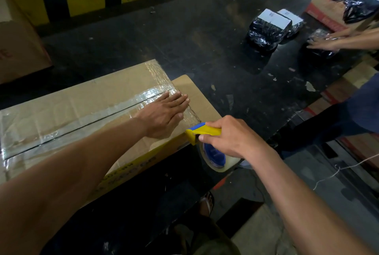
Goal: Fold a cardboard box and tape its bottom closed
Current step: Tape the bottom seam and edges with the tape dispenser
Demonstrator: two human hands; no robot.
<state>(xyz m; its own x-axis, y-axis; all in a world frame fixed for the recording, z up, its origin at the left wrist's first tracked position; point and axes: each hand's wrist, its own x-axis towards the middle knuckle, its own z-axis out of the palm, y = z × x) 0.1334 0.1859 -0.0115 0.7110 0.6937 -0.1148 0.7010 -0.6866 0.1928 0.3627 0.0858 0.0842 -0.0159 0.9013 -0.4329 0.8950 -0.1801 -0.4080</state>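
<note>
On the tabletop (205, 54), the box (67, 107) lay seam running left-right; left hand (164, 115) flat, right hand (229, 138) gripping tape dispenser (203, 131).

Counted items are being listed as follows. One folded cardboard box (78, 107) is being shown on the dark table (205, 45). One tape dispenser (205, 131), carrying one tape roll (215, 162), is being gripped by the right hand (231, 138). One left hand (162, 117) is being pressed flat on the box. Two further hands (326, 41) are being seen at the right edge. Three black-wrapped parcels (266, 31) are being counted on the table. Two other cartons (328, 2) are being partly shown.
</note>
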